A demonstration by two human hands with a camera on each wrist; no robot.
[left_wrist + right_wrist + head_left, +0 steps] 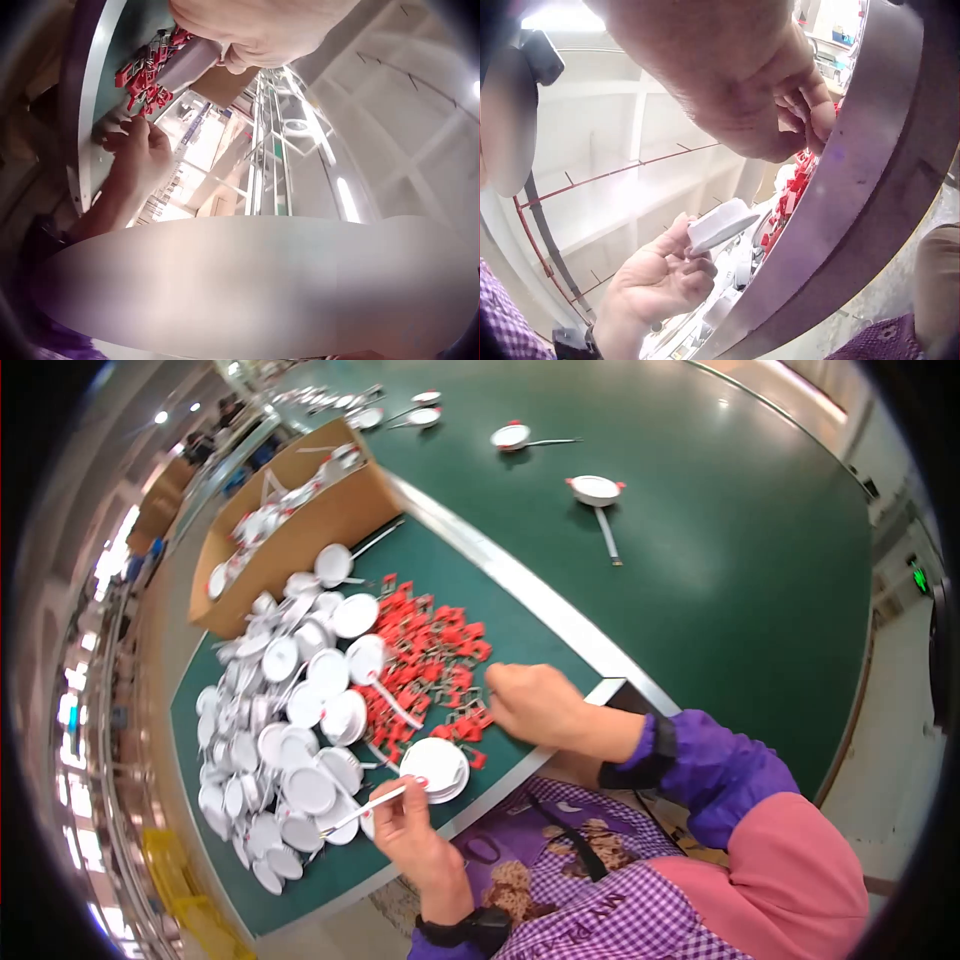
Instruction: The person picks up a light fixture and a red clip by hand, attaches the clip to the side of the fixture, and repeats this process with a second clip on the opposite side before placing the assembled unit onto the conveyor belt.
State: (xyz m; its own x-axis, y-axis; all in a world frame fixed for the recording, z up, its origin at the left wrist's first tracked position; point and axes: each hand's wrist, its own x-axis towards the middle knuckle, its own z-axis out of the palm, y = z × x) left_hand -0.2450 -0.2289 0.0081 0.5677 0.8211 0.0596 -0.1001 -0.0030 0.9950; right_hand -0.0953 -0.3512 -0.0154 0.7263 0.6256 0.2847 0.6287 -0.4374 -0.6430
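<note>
My left hand point(418, 848) grips a white round lamp point(437, 764) by its edge, thumb and fingers pinching it near the front of the table. A white cable point(365, 812) trails from the lamp toward the left. In the right wrist view the lamp is seen side-on, tilted. My right hand point(535, 705) is at the right edge of a heap of red spring clips point(425, 645), fingers curled inward with the tips together. I cannot tell whether a clip is between them. A pile of similar white lamps point(308, 790) lies left of the clips.
A cardboard box point(340, 505) of lamps stands at the back left of the green table. Beyond a metal edge strip point(520, 595), a larger green surface bears several lamps, one with red clips point(595, 490) nearby. A yellow crate point(175, 880) sits at lower left.
</note>
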